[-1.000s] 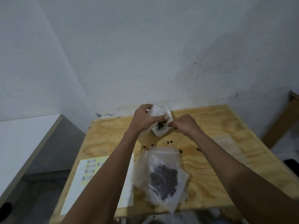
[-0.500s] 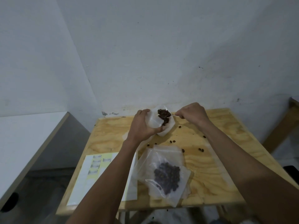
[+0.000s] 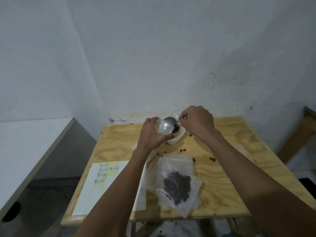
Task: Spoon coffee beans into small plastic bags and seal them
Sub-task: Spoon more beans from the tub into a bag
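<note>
Centre of frame: your left hand [image 3: 152,134] grips a small plastic bag [image 3: 172,132] held above the plywood table [image 3: 230,161], its mouth open. Your right hand [image 3: 196,124] pinches the spoon [image 3: 168,124] handle. The bowl, heaped with coffee beans [image 3: 177,129] half a second ago, now shows bare, tipped over; beans lie inside the bag. This spoonful is probably delivered. A filled bag [image 3: 176,183] lies lower centre.

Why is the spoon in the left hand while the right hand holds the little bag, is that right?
Not quite: it is the other way round. In the head view the right hand pinches the spoon by its handle, and the left hand holds the little bag, which has coffee beans inside.
</note>
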### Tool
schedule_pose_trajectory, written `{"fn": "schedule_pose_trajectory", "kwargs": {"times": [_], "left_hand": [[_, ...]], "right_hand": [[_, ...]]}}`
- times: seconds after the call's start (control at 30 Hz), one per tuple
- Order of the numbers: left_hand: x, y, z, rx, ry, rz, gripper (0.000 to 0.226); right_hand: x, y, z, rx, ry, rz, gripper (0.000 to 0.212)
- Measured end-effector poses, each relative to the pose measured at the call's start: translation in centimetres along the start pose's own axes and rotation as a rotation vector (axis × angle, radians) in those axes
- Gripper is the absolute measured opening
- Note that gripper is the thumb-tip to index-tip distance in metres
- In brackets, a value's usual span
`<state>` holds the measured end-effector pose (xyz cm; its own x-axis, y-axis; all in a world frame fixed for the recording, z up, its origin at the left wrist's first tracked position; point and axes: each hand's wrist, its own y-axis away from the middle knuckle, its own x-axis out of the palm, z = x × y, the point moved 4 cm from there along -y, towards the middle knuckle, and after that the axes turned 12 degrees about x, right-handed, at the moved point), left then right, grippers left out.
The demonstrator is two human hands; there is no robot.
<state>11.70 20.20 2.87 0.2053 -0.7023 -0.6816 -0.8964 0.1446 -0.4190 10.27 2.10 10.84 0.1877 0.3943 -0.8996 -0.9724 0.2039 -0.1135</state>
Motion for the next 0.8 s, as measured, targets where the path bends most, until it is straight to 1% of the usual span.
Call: {"fn": "schedule_pose_trajectory", "kwargs": {"times": [0.07,0.1,0.2,0.33,0.4,0.47,0.53,0.63,0.7,0.8], "left_hand": [[-0.3,-0.2,0.5,-0.037,0.044,-0.034,0.097],[-0.3,-0.4,0.7,-0.059,0.081,-0.044,0.097],[-0.2,-0.9,0.8,-0.136,0.200,-0.034,0.096],[0.7,-1.9,0.5,-0.182,0.286,0.046,0.094],[1.1,-2.3,0.3,-0.194,0.303,0.086,0.085],[1.4,-2.7,0.0,-0.213,0.346,0.091,0.076],[1.5,-3.1,-0.4,-0.230,0.418,0.068,0.066],[1.6,-3.7,-0.7,-0.234,0.542,0.029,0.058],[1.8,-4.0,-1.0,-0.241,0.666,0.022,0.058],[1.8,-4.2,-1.7,-0.241,0.761,-0.001,0.063]], "right_hand": [[-0.1,-0.6,-0.8,0.031,-0.010,-0.117,0.021],[0.2,-1.0,-1.3,0.053,-0.005,-0.143,0.020],[2.3,-1.6,-2.6,0.093,0.019,-0.095,0.018],[5.1,-1.5,-3.1,0.109,0.040,-0.043,0.018],[6.3,-1.3,-3.0,0.099,0.078,-0.034,0.021],[7.2,-0.9,-3.3,0.099,0.097,-0.036,0.022],[7.8,-0.7,-3.8,0.118,0.052,-0.036,0.026],[7.8,-1.2,-4.6,0.251,-0.126,0.025,0.027],[7.6,-1.8,-5.1,0.333,-0.233,0.077,0.022],[7.7,-2.6,-5.4,0.369,-0.324,0.164,0.022]]}}
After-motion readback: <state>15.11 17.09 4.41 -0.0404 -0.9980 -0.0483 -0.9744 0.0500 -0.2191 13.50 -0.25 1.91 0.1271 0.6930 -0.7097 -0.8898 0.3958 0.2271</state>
